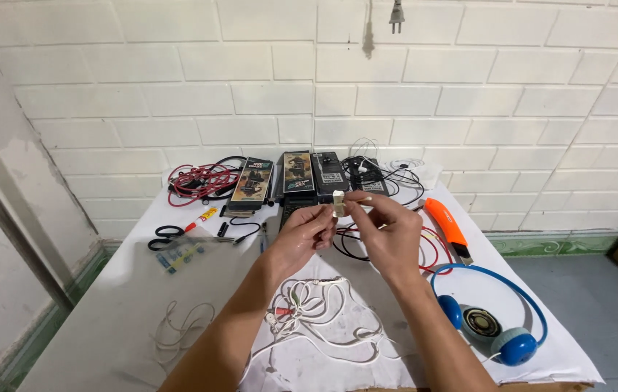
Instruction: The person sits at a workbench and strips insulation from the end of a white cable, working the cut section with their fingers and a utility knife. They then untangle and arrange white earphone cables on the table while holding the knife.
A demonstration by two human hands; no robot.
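Centrally, the left hand (pixel 307 231) and right hand (pixel 389 229) both pinch 1 small white plug (pixel 338 202) between closed fingertips, just above frame centre; blue headphones (pixel 490 319) lie lower right, an orange utility knife (pixel 448 225) right of centre.

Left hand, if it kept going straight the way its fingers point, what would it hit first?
Probably the small white part pinched at the left hand's fingertips, then the right hand; depth is unclear.
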